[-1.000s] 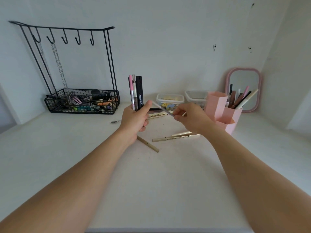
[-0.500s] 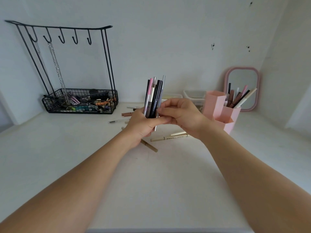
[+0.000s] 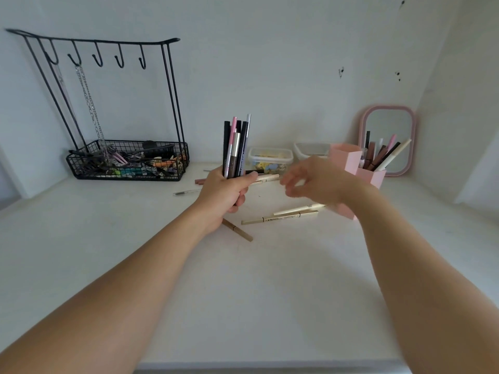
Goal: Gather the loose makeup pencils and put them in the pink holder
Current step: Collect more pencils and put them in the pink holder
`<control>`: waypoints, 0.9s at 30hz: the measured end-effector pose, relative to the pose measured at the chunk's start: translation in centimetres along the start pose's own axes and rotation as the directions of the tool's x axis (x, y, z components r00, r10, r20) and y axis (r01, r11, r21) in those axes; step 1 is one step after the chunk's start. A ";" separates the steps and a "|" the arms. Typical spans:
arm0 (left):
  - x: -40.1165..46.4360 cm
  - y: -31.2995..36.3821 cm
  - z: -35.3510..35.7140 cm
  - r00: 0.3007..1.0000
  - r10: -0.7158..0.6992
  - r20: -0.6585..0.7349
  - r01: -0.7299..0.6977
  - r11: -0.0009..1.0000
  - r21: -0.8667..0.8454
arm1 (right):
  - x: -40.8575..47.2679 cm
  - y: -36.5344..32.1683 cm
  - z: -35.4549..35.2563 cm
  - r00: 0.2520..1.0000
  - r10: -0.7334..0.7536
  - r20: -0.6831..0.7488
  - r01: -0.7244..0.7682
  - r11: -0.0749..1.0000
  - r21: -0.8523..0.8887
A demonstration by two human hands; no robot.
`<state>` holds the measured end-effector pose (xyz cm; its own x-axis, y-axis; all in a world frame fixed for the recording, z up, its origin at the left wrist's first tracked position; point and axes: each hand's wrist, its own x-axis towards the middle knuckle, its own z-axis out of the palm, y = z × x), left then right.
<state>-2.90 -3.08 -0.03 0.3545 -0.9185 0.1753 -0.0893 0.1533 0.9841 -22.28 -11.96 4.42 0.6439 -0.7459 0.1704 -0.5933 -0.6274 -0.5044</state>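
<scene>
Far left of both hands, against the wall: black wire rack point(image 3: 108, 103) with hooks, its basket holding small clutter, well apart from the fingers. A spoolie-tipped pencil point(image 3: 186, 192) lies on the white table point(image 3: 243, 292) just left of the left hand's knuckles. Left hand point(image 3: 225, 194): fingers and thumb curled tight round a bundle of pencils point(image 3: 235, 149), held upright, tips rising well above the thumb; black, pink and silver barrels among them. Below that wrist, a tan pencil point(image 3: 237, 230) lies slanted on the table. Beyond the left thumb, a clear box point(image 3: 270, 159) of small pastel bits, more pencils lying in front of it. Between the two hands and lower, two cream-gold pencils point(image 3: 280, 218) lie side by side, their right ends under the right hand. Right hand point(image 3: 316, 184): blurred, fingers spread and loosely bent, holding nothing, apart from the bundle. Just behind the right hand's knuckles, the pink holder point(image 3: 351, 168) stands with several pencils leaning in its rear compartments. Behind it, a pink-framed mirror point(image 3: 388, 139) against the wall.
</scene>
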 end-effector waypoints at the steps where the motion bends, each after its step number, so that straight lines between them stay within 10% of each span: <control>1: 0.0 0.1 -0.1 1.000 -0.003 -0.011 0.003 1.000 -0.016 | -0.4 0.4 -0.3 0.998 0.026 0.059 -0.023 0.999 -0.045; 17: -0.2 0.1 0.1 0.998 -0.049 -0.028 0.048 0.998 -0.032 | 0.0 2.0 1.0 0.991 0.109 0.078 -0.086 0.963 -0.255; 23: -0.4 0.4 0.3 0.998 -0.064 -0.019 0.062 0.996 -0.069 | 0.7 1.0 0.9 0.994 0.038 -0.103 -0.032 0.997 0.063; 27: -0.6 0.5 0.5 0.999 -0.024 0.030 0.026 0.997 -0.067 | 0.1 -1.3 1.4 0.994 0.030 -0.101 0.031 0.835 0.549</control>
<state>-3.65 -2.62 0.37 0.3286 -0.9324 0.1507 -0.0176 0.1535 0.9880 -20.79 -10.88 3.89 0.5734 -0.7833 0.2401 -0.2109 -0.4243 -0.8806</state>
